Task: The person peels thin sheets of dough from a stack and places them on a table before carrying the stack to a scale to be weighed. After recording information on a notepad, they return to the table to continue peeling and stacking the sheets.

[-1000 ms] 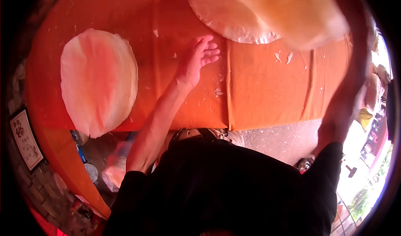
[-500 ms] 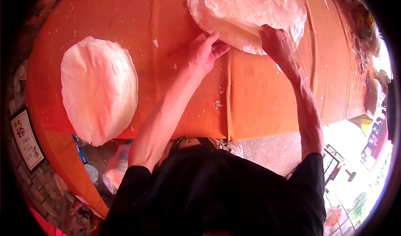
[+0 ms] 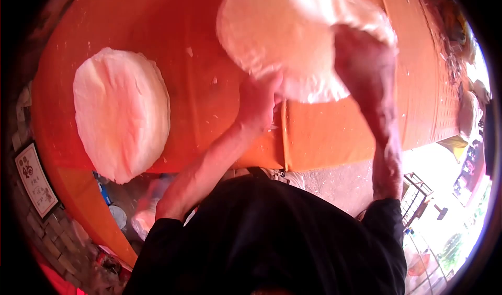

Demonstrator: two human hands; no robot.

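Observation:
A thin, pale, round flatbread [image 3: 277, 33] is lifted at the far side of the table, blurred by motion. My left hand [image 3: 259, 101] pinches its near edge, thumb on top and fingers curled below. My right hand [image 3: 363, 57] is closed on its right side; the fingertips are hidden behind the hand and the sheet. What lies under the raised flatbread is mostly covered. To the left, a stack of similar round flatbreads [image 3: 120, 114] rests on the orange tabletop cover [image 3: 209, 122], its near end reaching over the table edge.
Small pale crumbs are scattered on the cover. A framed sign [image 3: 35, 180] stands at the left against brickwork. Bags [image 3: 468, 117] lie by the right end of the table. A metal rack [image 3: 415, 198] stands on the floor at the lower right.
The flatbread has come up and toward me, now showing a smooth face. My left hand has closed on its near edge, and my right hand has risen with it.

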